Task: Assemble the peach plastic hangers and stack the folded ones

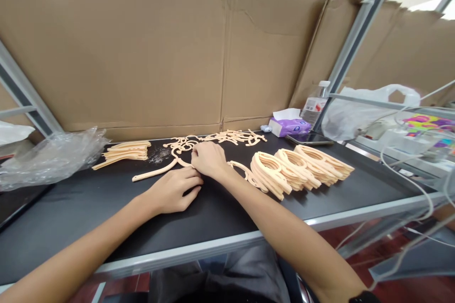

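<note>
A pale wood-coloured piece, shaped like a hanger arm with a curved hook above it, lies near the middle of the dark tabletop. Its right-hand part disappears beneath my hands. My left hand is palm down just in front, fingers curled against the piece and thumb tip close to the forefinger. Over its inner end bends my right hand, closed, with the fingertips hidden. Just right of it lies a flat piece with a curved outline, beside several upright stacks of ring-shaped pieces.
Straight slats are piled at the left, near a crumpled clear plastic bag. Small loose parts lie along the cardboard wall. Tissues, a bottle and a phone stand or lie at the back right.
</note>
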Demonstrator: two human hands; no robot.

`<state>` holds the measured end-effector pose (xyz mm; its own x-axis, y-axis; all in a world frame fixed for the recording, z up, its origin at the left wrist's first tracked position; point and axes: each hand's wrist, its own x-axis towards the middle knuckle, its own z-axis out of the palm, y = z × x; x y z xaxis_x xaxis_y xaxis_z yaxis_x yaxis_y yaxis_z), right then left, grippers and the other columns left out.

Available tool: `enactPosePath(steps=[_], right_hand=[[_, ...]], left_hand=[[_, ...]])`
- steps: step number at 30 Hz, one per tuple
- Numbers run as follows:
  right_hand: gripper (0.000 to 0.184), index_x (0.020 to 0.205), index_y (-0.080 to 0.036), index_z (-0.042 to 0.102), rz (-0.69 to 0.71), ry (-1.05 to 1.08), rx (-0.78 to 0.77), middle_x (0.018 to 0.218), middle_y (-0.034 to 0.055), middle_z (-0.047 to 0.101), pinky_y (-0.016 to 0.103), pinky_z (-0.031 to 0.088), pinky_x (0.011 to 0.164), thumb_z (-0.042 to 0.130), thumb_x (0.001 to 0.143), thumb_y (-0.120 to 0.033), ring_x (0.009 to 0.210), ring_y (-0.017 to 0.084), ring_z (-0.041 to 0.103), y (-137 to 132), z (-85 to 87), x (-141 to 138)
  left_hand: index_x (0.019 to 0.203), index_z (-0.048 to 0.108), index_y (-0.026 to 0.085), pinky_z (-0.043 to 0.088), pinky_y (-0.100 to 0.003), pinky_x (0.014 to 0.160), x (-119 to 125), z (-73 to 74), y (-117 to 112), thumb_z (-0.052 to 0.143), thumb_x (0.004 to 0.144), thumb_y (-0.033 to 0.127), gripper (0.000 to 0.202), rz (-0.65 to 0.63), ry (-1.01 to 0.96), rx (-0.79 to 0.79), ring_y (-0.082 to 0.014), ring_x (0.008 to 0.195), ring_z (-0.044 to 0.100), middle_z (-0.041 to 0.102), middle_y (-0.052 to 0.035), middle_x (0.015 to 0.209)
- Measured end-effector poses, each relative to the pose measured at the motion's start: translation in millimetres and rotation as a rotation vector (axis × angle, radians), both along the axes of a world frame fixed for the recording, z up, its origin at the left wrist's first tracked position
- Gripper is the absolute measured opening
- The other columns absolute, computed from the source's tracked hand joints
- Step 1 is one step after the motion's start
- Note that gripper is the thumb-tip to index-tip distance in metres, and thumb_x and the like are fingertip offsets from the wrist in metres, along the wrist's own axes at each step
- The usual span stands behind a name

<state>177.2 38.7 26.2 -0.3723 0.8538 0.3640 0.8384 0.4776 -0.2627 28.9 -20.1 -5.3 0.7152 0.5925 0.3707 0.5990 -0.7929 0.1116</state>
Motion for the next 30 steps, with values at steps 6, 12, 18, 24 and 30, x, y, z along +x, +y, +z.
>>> enactPosePath(steps=[6,12,18,24,30], right_hand=[[0.029,0.088,-0.018,0.074,0.089,-0.046,0.006,0.097,0.0101,0.076,0.031,0.047,0.075,0.046,0.088,-0.023,0.092,0.024,0.070,-10.0,-2.3,-7.5],[0.030,0.088,-0.019,0.073,0.302,-0.131,-0.002,0.094,0.0102,0.076,0.033,0.047,0.068,0.044,0.089,-0.026,0.086,0.026,0.071,-35.4,-9.4,-20.6],[0.028,0.102,-0.016,0.067,0.496,-0.192,0.019,0.100,0.0109,0.075,0.035,0.046,0.064,0.043,0.090,-0.023,0.084,0.028,0.071,-54.6,-25.5,-31.1],[0.028,0.102,-0.016,0.065,0.495,-0.213,0.045,0.101,0.0099,0.075,0.034,0.046,0.064,0.040,0.094,-0.022,0.087,0.026,0.071,-57.5,-28.2,-30.3],[0.030,0.101,-0.013,0.067,0.628,-0.445,0.204,0.097,0.0132,0.074,0.037,0.045,0.062,0.040,0.096,-0.022,0.082,0.028,0.070,-57.1,-20.0,-14.5]], left_hand=[[0.119,0.069,0.020,0.049,-0.035,0.104,-18.7,-4.2,-22.8,0.044,0.098,0.021,0.033,0.087,0.005,0.011,-0.0210,0.116,0.062,0.069,-0.0075,0.125],[0.115,0.071,0.024,0.052,-0.030,0.098,-60.9,-6.6,-57.0,0.051,0.097,0.032,0.028,0.275,-0.037,0.002,-0.0203,0.111,0.065,0.071,-0.0049,0.119],[0.102,0.073,0.024,0.052,-0.031,0.093,-80.0,-11.2,-65.7,0.054,0.095,0.035,0.024,0.391,-0.064,0.056,-0.0216,0.103,0.067,0.074,-0.0048,0.108],[0.100,0.072,0.023,0.052,-0.032,0.092,-74.5,-9.6,-65.3,0.051,0.095,0.035,0.025,0.408,-0.063,0.045,-0.0214,0.101,0.066,0.073,-0.0046,0.106],[0.101,0.070,0.023,0.051,-0.032,0.094,-72.5,-8.7,-67.4,0.049,0.096,0.032,0.024,0.397,-0.067,0.034,-0.0210,0.101,0.065,0.072,-0.0047,0.108]])
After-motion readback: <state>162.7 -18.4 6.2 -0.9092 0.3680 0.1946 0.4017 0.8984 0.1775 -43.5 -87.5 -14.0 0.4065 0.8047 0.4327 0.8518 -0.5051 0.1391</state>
